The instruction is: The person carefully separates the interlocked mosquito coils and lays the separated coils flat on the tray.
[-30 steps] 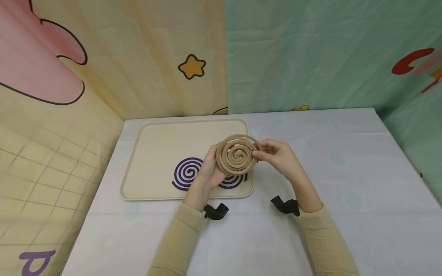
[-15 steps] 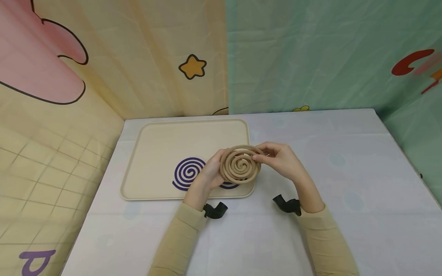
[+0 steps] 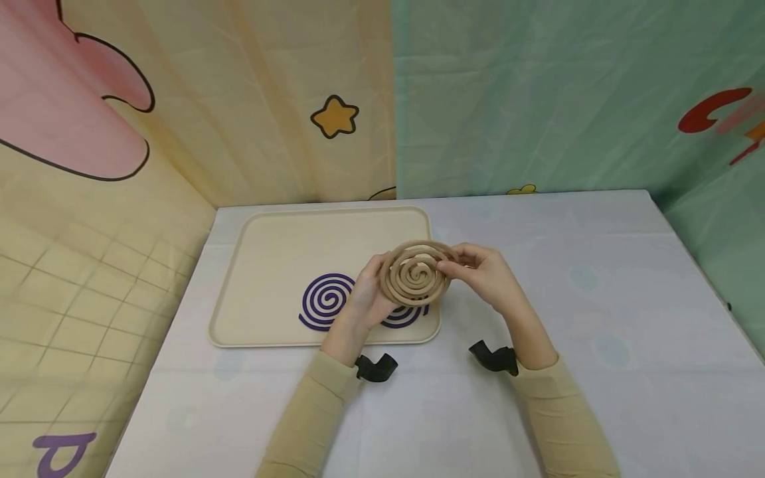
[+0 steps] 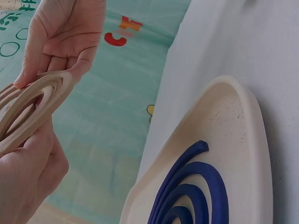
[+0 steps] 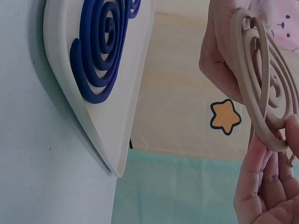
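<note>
A tan mosquito coil (image 3: 420,273), perhaps a nested pair, is held raised and tilted over the right side of a cream tray (image 3: 299,245). My left hand (image 3: 361,299) holds it from the left and beneath. On its right edge, my right hand (image 3: 487,272) pinches a strand between thumb and fingers. In the right wrist view, strands of the tan coil (image 5: 252,84) stand apart from one another. A dark blue coil (image 3: 323,324) lies flat in the tray left of my left hand. Another blue coil (image 3: 402,324) is partly hidden under the held one.
The tray's raised rim (image 3: 263,344) faces the near side of a white-covered table (image 3: 586,305). Black wrist mounts (image 3: 376,368) sit on both forearms. Printed curtains (image 3: 508,99) close off the back and sides.
The tan coil dips toward me, then rises back a little, ending slightly right of where it was. Both hands keep their hold, and more of the right blue coil shows than half a second ago.
</note>
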### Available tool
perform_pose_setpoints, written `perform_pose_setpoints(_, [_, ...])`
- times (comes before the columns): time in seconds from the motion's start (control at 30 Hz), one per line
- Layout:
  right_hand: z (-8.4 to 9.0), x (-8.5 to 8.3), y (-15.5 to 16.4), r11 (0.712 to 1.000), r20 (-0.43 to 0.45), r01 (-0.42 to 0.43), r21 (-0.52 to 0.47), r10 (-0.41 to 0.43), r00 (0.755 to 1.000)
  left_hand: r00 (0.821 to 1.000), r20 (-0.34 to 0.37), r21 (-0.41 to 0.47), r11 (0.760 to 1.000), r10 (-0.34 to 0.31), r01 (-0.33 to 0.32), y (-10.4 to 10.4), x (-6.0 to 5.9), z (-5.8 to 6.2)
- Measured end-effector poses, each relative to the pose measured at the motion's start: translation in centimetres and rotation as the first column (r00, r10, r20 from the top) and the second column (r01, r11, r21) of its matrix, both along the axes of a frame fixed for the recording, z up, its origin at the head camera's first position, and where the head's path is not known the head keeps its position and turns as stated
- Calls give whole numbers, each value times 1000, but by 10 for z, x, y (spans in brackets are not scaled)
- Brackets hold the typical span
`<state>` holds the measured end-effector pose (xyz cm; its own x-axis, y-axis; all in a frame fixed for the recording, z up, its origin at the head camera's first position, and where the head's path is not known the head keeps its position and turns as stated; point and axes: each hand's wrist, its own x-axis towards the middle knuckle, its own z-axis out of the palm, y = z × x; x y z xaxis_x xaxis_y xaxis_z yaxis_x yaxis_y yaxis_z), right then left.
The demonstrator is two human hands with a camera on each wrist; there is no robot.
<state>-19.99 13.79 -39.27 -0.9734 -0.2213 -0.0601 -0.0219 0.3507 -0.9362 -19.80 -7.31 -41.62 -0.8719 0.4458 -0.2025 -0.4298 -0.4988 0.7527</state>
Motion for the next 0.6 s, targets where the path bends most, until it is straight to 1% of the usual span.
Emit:
perform_pose_setpoints(0.1, [0,0,-1,1000,-11,-10,28,11,1000,1000,19,41,999,2,-3,1,1,0])
perform_pose_setpoints(0.17, [1,1,-1,999,-14,-18,48,19,1000,1000,19,56,998,9,-10,2,1,0])
perform_pose_setpoints(0.27, [1,0,-1,998,-15,-11,59,12,1000,1000,-11,80,997,2,-1,4,0,-1])
perform_pose_setpoints(0.37, [1,-1,2,998,-27,2,68,0,1000,998,-53,80,996,-39,44,3,-1,-2])
perform_pose_setpoints(0.43, [1,-1,4,997,-46,-6,80,10,999,995,-60,25,997,-77,79,0,-1,-3])
perform_pose_setpoints(0.5, [2,-1,7,995,-68,-42,93,48,996,992,-55,-69,991,-115,111,-4,-2,-4])
perform_pose_setpoints(0.6, [3,1,9,985,-89,-119,121,130,987,985,-36,-199,967,-171,160,-9,-3,-5])
